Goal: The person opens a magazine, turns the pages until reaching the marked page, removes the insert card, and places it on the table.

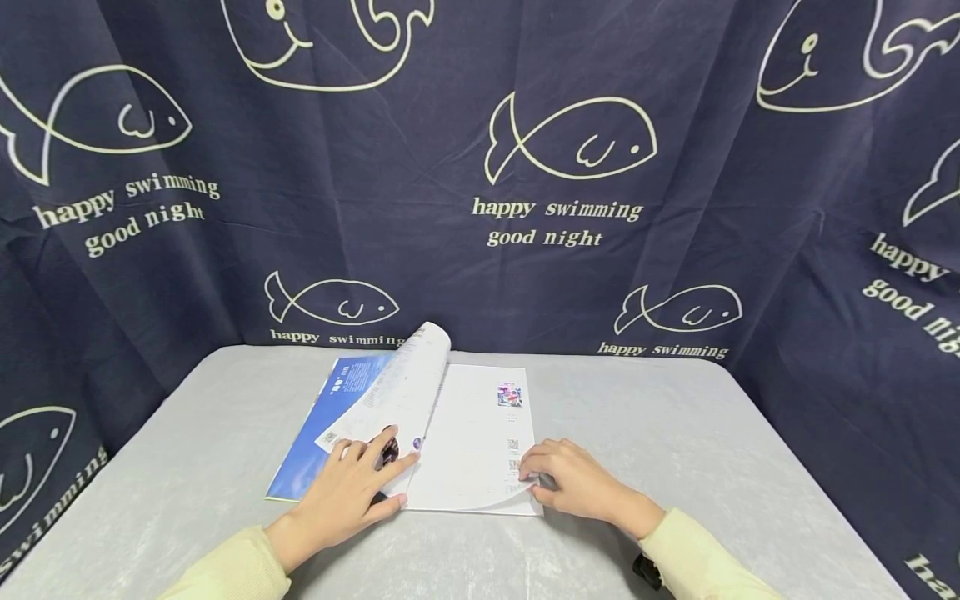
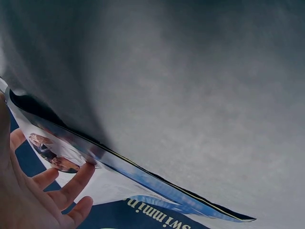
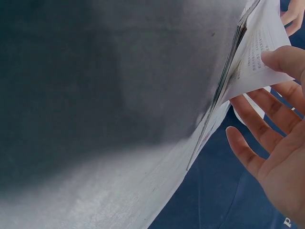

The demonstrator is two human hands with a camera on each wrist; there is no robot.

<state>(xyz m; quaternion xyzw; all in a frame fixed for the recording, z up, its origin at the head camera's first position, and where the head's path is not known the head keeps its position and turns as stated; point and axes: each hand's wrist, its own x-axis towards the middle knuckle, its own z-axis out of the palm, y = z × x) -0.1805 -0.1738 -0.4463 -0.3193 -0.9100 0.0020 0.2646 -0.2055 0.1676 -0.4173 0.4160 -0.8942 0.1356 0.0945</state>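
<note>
An open magazine (image 1: 468,433) lies on the table, its blue cover (image 1: 303,458) showing at the left. Its turned left leaf (image 1: 408,375) curls up at the top, near the spine. My left hand (image 1: 341,492) rests on that leaf with fingers spread, close to a round photo (image 2: 52,152). At the lower right corner of the white right-hand page, my right hand (image 1: 573,479) pinches a leaf (image 3: 259,62) between thumb and fingers. That corner is lifted off the sheets below. Small codes and a coloured picture (image 1: 510,395) run down the page's right side.
The grey table (image 1: 637,417) extends around the magazine on all sides. Dark blue curtains (image 1: 450,167) with white fish drawings hang behind and at both sides. A black device (image 1: 647,572) shows beneath the right sleeve (image 1: 697,554).
</note>
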